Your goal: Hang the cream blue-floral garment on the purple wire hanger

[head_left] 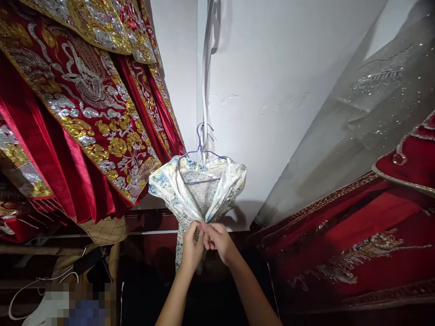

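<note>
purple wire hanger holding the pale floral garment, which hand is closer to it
Left, slightly. The left hand pinches the pale floral garment right below the purple wire hanger; the right hand pinches beside it, a little further right.

A thin purple wire hanger hangs from a white strap against the white wall, carrying a pale floral garment draped over it.

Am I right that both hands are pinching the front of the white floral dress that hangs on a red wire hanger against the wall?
Not quite: the hanger is purple-blue, not red. The head view shows the left hand and right hand together pinching the front of the white floral dress, which hangs against the white wall.
</note>
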`<state>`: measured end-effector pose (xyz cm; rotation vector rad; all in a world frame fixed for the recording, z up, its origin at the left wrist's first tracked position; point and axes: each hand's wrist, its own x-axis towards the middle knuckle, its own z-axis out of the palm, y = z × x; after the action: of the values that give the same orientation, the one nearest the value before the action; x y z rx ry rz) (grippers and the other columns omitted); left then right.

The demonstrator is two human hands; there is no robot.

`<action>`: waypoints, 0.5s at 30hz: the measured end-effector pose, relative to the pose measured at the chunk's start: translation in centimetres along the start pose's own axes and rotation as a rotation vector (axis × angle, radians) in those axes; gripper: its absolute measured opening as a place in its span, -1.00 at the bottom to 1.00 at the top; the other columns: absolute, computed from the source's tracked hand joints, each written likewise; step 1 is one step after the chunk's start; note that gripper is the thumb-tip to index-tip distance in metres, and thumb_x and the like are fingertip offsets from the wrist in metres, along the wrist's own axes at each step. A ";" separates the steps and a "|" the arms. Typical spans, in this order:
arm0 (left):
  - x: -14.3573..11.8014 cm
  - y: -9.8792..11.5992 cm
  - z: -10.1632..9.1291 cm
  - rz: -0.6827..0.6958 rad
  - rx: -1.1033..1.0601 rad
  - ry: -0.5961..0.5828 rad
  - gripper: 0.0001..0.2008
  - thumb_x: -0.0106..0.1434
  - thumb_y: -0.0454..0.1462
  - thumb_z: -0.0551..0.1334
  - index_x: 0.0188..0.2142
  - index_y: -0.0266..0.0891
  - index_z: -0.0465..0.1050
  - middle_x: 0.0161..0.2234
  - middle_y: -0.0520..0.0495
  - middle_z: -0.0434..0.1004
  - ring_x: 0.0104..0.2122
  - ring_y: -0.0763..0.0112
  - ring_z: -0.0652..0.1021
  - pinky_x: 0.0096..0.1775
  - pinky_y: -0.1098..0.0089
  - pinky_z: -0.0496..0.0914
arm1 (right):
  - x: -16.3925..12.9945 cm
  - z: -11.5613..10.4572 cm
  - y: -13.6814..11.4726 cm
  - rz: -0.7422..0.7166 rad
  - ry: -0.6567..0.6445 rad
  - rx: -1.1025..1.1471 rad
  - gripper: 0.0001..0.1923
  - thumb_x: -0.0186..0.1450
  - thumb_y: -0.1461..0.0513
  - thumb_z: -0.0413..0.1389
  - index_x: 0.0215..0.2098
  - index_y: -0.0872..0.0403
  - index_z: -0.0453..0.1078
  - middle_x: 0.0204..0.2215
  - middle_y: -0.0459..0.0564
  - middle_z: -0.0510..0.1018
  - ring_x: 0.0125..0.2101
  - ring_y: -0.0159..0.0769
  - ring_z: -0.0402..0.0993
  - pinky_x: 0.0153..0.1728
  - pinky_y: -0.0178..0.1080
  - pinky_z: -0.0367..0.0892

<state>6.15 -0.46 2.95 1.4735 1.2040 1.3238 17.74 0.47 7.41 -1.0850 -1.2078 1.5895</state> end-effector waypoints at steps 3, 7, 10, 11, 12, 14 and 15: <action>0.1 0.1 0.3 0.078 0.128 -0.046 -0.85 0.34 -0.21 0.11 -0.36 -0.17 0.30 -0.42 0.00 0.35 -0.37 0.32 0.40 -0.27 0.37 0.28 | 2.0 -1.2 -4.3 -0.065 0.082 0.048 -0.62 0.27 -0.05 0.14 -0.51 0.05 0.41 -0.76 -0.14 0.31 -0.73 -0.45 0.06 -0.69 -0.31 -0.10; 0.1 -0.2 0.1 0.117 0.258 -0.072 -0.80 0.35 -0.20 0.09 -0.41 -0.16 0.26 -0.45 -0.01 0.30 -0.40 0.30 0.37 -0.32 0.36 0.25 | 5.2 -2.7 -12.2 -0.180 0.093 0.112 -0.66 0.14 0.01 0.28 -0.50 0.09 0.37 -0.74 -0.19 0.27 -0.73 -0.52 0.02 -0.74 -0.36 -0.12; 0.5 0.0 -0.8 0.127 0.315 -0.136 -0.80 0.35 -0.22 0.09 -0.42 -0.17 0.28 -0.47 -0.01 0.31 -0.44 0.31 0.37 -0.35 0.37 0.24 | 5.8 -2.8 -16.3 -0.315 0.086 0.138 -0.67 0.14 0.03 0.28 -0.47 0.12 0.39 -0.75 -0.20 0.28 -0.75 -0.55 0.02 -0.75 -0.40 -0.14; 0.9 0.5 -1.2 0.135 0.327 -0.167 -0.81 0.34 -0.22 0.10 -0.43 -0.17 0.30 -0.47 -0.01 0.32 -0.44 0.32 0.37 -0.35 0.38 0.25 | 5.7 -2.6 -16.8 -0.339 0.090 0.138 -0.67 0.15 0.02 0.26 -0.46 0.12 0.40 -0.76 -0.20 0.29 -0.76 -0.55 0.03 -0.75 -0.40 -0.14; 1.4 1.1 -1.7 0.148 0.333 -0.196 -0.82 0.33 -0.23 0.12 -0.42 -0.18 0.32 -0.46 -0.01 0.34 -0.43 0.32 0.39 -0.34 0.38 0.26 | 5.5 -2.4 -17.0 -0.352 0.094 0.131 -0.67 0.17 0.01 0.24 -0.46 0.12 0.40 -0.76 -0.19 0.30 -0.76 -0.55 0.04 -0.75 -0.41 -0.13; 2.9 3.3 -2.7 0.193 0.311 -0.227 -0.88 0.31 -0.23 0.15 -0.33 -0.19 0.40 -0.41 -0.03 0.42 -0.37 0.31 0.45 -0.28 0.37 0.31 | 4.9 -1.7 -16.5 -0.359 0.101 0.101 -0.65 0.20 -0.01 0.20 -0.46 0.11 0.40 -0.76 -0.17 0.34 -0.76 -0.52 0.08 -0.75 -0.41 -0.09; 3.9 4.7 -3.1 0.228 0.281 -0.221 -0.88 0.31 -0.23 0.16 -0.22 -0.19 0.44 -0.36 -0.05 0.46 -0.33 0.30 0.47 -0.23 0.36 0.34 | 4.6 -1.4 -16.1 -0.359 0.101 0.073 -0.65 0.22 -0.02 0.18 -0.47 0.10 0.39 -0.76 -0.16 0.35 -0.76 -0.51 0.10 -0.74 -0.40 -0.07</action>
<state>3.67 2.12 8.82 1.9526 1.1362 1.1309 19.67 8.09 22.25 -0.8362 -1.1913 1.2777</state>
